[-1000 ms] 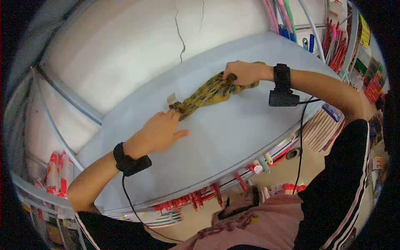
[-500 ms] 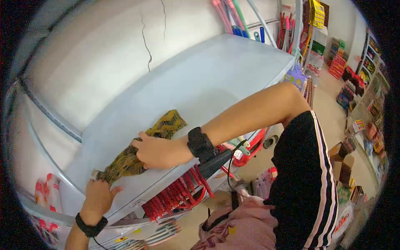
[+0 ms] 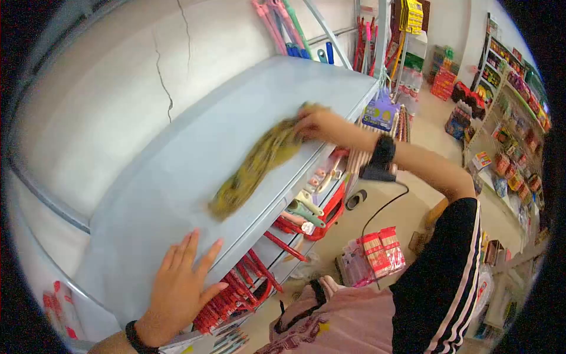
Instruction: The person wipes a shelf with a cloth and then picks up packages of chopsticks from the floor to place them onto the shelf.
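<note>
Head cam, clock dirs. from frame ctr.: R hand (image 3: 318, 127) at approx. 1 o'clock, fingers curled in & gripping the upper end of a yellow-green patterned cloth (image 3: 256, 165); exact finger pos. too blurred to tell. Cloth is bunched lengthwise over the grey shelf (image 3: 141, 194), running from R hand down twd. 8 o'clock, its lower end blurred; can't tell how much of it touches the surface. L hand (image 3: 180, 283) betw. 7 & 8 o'clock, back up, fingers spread wide, thumb out to the side, holding nothing, apart from the cloth. It's at the shelf's near edge; can't tell if the palm is in contact.

Black strap (image 3: 383, 153) on R wrist. Red-handled items (image 3: 236, 289) just beside L hand, below shelf edge, approx. 7 o'clock. Purple pack (image 3: 380, 115) at 2, past R hand & off the shelf's edge. Pink & green poles (image 3: 286, 26) at 12, behind shelf's far end. Red pkgs. (image 3: 383, 251) on floor at 4. Cracked white wall (image 3: 118, 82) at 10.
</note>
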`<state>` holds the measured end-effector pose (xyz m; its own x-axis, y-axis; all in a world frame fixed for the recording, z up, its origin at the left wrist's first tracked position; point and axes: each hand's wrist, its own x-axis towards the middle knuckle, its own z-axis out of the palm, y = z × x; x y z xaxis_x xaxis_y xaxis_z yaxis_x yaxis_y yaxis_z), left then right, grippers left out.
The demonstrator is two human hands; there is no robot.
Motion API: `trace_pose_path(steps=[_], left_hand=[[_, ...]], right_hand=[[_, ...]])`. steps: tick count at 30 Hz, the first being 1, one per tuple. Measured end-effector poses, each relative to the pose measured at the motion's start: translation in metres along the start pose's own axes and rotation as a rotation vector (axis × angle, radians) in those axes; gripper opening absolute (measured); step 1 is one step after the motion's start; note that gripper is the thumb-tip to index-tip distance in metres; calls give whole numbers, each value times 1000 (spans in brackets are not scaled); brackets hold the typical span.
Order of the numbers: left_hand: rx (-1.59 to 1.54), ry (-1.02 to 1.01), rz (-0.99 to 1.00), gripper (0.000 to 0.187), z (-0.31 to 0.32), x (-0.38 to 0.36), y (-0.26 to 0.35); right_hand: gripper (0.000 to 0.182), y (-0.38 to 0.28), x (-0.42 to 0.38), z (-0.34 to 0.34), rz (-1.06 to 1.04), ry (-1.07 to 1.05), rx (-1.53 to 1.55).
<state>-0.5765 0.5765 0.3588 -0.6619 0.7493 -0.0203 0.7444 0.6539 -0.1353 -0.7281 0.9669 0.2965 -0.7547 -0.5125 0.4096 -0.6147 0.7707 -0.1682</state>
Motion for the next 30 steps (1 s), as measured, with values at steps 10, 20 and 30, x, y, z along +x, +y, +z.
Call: trace_pose_path(steps=[10, 20, 30], left_hand=[[-131, -141, -89, 64, 21, 24, 30], [-150, 143, -208, 54, 37, -22, 60], [-517, 574, -349, 38, 92, -172, 47]], right_hand=[[18, 180, -61, -18, 398, 445, -413], [19, -58, -51, 40, 518, 664, -144], [29, -346, -35, 153, 201, 949, 376]])
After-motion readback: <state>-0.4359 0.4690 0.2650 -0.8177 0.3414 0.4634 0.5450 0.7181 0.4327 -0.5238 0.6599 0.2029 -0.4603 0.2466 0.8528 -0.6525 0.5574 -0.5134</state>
